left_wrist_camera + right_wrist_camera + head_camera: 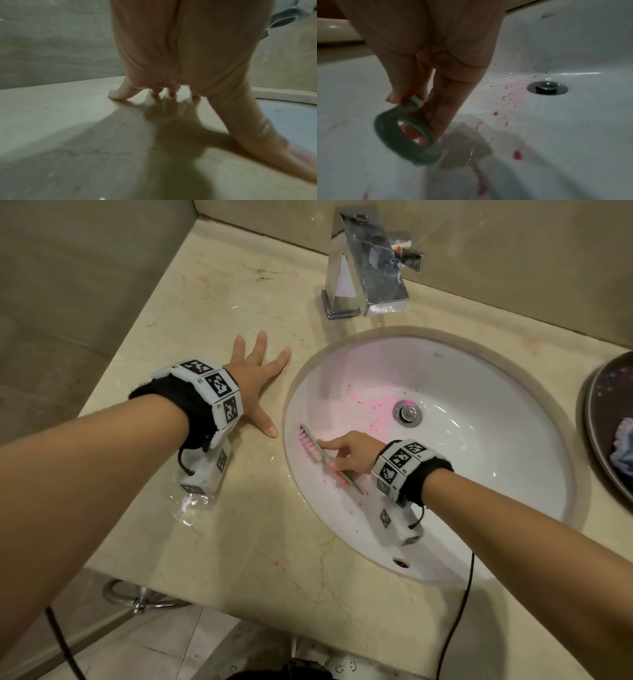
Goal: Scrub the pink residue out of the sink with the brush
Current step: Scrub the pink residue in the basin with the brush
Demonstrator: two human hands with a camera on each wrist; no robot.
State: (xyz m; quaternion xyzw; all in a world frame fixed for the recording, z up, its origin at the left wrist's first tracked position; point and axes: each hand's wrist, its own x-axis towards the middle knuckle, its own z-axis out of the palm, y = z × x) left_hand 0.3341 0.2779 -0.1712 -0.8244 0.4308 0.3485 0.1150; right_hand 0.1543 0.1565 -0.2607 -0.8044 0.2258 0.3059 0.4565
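A white oval sink (479, 419) is set in a beige marble counter (205, 313). Pink residue (356, 402) speckles the bowl left of the drain (407, 413) and along the near left wall (517, 155). My right hand (349, 453) grips a thin green brush (317, 445) by its handle, index finger along its back. Its pink-stained bristles press on the sink's left wall. The handle's ring end (406, 139) shows blurred in the right wrist view. My left hand (260, 378) lies flat on the counter, fingers (118, 94) spread, left of the sink.
A chrome faucet (366, 265) stands behind the sink. A dark bowl (609, 419) with a cloth sits at the right edge. Water puddles on the counter (188, 505) near my left wrist. A black cable (459, 611) hangs over the front edge.
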